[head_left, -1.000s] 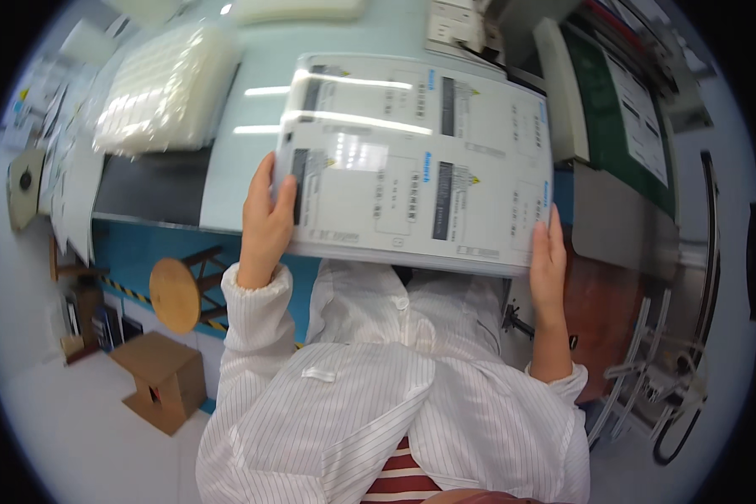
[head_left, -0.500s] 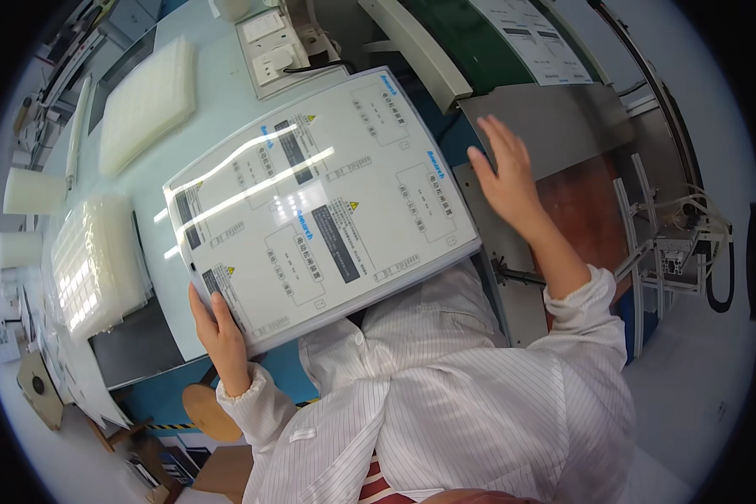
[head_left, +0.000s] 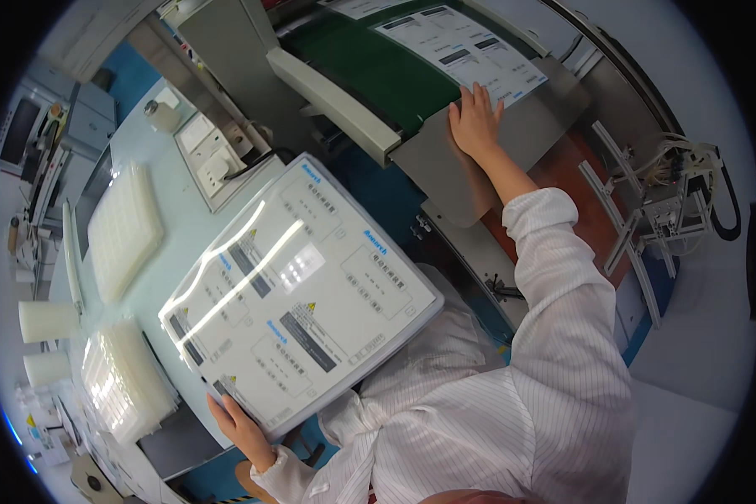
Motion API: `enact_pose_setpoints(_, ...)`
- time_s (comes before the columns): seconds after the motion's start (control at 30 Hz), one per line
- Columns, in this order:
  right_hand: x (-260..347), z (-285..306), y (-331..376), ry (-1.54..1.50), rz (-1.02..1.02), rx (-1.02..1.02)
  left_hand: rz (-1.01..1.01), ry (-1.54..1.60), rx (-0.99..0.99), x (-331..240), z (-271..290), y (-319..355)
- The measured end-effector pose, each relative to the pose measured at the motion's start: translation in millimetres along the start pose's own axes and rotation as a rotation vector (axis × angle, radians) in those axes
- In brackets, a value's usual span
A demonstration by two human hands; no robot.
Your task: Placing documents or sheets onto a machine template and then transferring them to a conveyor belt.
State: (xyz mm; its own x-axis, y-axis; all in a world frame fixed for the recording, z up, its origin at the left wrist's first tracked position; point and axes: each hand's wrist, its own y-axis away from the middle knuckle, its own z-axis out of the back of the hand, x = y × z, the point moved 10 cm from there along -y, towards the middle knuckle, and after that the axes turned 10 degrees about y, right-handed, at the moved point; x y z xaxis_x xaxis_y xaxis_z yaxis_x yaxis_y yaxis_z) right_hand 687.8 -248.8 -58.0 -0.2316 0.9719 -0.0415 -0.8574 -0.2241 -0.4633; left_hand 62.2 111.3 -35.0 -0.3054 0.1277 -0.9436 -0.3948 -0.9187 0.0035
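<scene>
A stack of glossy white printed sheets (head_left: 302, 294) lies tilted over the table edge and my lap. My left hand (head_left: 245, 433) grips its near left corner, fingers at the side and thumb on top. My right hand (head_left: 476, 122) is stretched out over a grey metal plate (head_left: 441, 155) at the end of a green conveyor belt (head_left: 336, 63). Its fingers are apart and reach the near edge of a printed sheet (head_left: 462, 52) coming off the belt. Whether the fingertips touch that sheet, I cannot tell. The palm side of this hand is hidden.
Two stacks of translucent plastic pieces (head_left: 126, 231) (head_left: 126, 382) lie on the glass-topped table (head_left: 172, 202) at left. A socket box (head_left: 218, 164) with a plug stands at its far edge. Right of the conveyor is a metal frame with tubing (head_left: 668, 206). Another sheet (head_left: 365, 7) follows on the belt.
My right hand has moved forward to the sheet at the belt's end. My view has turned toward the conveyor, and the stack in my left hand appears lower and more tilted.
</scene>
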Motion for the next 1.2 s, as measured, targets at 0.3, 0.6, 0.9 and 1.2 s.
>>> enact_pose_setpoints(0.3,-31,-18,-41,0.021,-0.062,-0.056,0.006,-0.051,-0.021,-5,-3,-2)
enact_pose_setpoints(0.6,-45,-37,-41,0.020,-0.228,0.223,-0.045,-0.070,-0.038,-11,-4,-4)
enact_pose_setpoints(0.9,-50,-7,41,-0.008,-0.118,0.427,-0.053,0.005,-0.053,-17,-3,-1)
enact_pose_setpoints(1.2,-5,105,167,-0.085,0.342,0.650,-0.049,-0.040,-0.006,-12,-6,-1)
